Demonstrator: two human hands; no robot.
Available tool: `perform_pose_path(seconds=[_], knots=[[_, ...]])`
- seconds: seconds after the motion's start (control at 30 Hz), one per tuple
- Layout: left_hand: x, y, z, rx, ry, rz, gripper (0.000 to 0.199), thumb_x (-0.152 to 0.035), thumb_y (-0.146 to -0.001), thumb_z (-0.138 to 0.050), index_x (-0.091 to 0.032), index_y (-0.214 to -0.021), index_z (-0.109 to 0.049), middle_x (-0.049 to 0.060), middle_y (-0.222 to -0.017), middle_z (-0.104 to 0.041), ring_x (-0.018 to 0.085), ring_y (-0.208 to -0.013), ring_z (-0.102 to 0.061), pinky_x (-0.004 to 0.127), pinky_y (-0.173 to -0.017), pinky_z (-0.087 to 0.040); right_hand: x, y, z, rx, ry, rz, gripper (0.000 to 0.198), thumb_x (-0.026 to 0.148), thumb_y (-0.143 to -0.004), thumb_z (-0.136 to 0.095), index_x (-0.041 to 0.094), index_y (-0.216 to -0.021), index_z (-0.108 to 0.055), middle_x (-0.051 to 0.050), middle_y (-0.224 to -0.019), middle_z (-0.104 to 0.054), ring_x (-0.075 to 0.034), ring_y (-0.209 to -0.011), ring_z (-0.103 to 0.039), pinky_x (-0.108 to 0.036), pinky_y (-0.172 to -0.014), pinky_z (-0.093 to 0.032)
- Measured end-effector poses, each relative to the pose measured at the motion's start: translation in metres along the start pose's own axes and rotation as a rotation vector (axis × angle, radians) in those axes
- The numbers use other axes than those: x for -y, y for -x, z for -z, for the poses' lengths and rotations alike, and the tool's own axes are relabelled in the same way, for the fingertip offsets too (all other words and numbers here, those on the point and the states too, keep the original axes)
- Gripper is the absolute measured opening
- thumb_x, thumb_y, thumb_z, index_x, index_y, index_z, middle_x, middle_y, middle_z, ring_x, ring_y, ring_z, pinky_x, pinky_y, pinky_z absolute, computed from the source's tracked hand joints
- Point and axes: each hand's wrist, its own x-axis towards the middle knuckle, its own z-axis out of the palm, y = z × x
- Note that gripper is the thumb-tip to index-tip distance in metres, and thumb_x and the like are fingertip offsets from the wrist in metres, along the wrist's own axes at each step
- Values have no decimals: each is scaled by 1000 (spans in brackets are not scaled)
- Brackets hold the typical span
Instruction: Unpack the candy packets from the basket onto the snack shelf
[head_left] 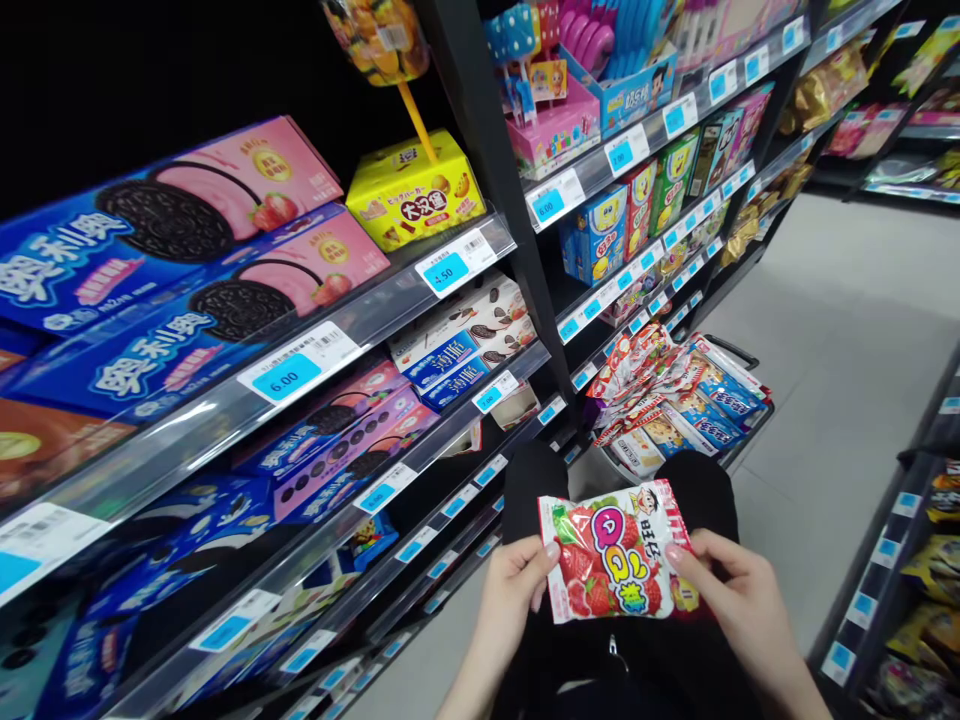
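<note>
A bag of strawberry gummy candy (611, 555) is held flat above my lap, its printed front facing up. My left hand (517, 580) pinches the bag's left edge between thumb and fingers. On the opposite edge, my right hand (724, 585) grips it with the thumb lying over the front. The fingers beneath the bag are mostly hidden. Just past my knees, a cart or basket (750, 440) is heaped with snack packets (675, 400) in red, white and blue wrappers.
Shelves with price tags run along the left, holding Oreo boxes (247, 220), a yellow candy box (416, 190) and small cartons (596, 235). Another shelf (870, 590) with bagged snacks borders the right. A grey tiled floor (840, 300) lies between them.
</note>
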Motion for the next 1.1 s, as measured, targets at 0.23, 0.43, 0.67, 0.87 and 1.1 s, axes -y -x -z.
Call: perform_pose_path(seconds=[0.23, 0.43, 0.67, 0.87, 1.1], knots=[[-11, 9, 7, 110, -6, -44, 42, -49, -70, -63, -10, -81, -72, 12, -73, -70, 16, -50, -59, 23, -47, -43, 0, 2, 14, -95, 275, 429, 9, 26, -72, -65, 24, -78, -72, -1, -72, -72, -15, -59, -66, -19, -55, -52], [-7, 9, 8, -5, 229, -103, 37, -45, -70, -64, -9, -77, -73, 11, -69, -68, 17, -58, -58, 24, -51, -45, 6, 3, 23, 53, 168, 453, 23, 25, -82, -50, 26, -97, -67, -3, -92, -72, -17, -80, -67, -20, -65, -54], [-9, 8, 2, -128, 154, -168, 24, -24, -59, -77, -13, -74, -62, 1, -56, -63, 8, -49, -50, 17, -50, -38, 4, 8, -3, 1, -126, 46, 27, 31, -69, -68, 22, -94, -61, -5, -78, -71, -18, -67, -67, -22, -58, -55], [-16, 12, -3, -135, 192, -162, 57, -24, -60, -76, -17, -111, -51, -1, -55, -65, 11, -50, -56, 21, -55, -44, -1, 11, -13, -149, -220, 9, 39, 31, -67, -70, 23, -100, -51, 0, -68, -65, -15, -62, -63, -22, -57, -54], [-11, 11, 3, -134, 6, -394, 15, -27, -67, -72, -14, -64, -67, 3, -58, -65, 13, -55, -58, 22, -52, -44, -4, 5, -6, -10, 12, 218, 12, 25, -76, -61, 22, -87, -64, -4, -76, -66, -18, -71, -62, -27, -63, -52]])
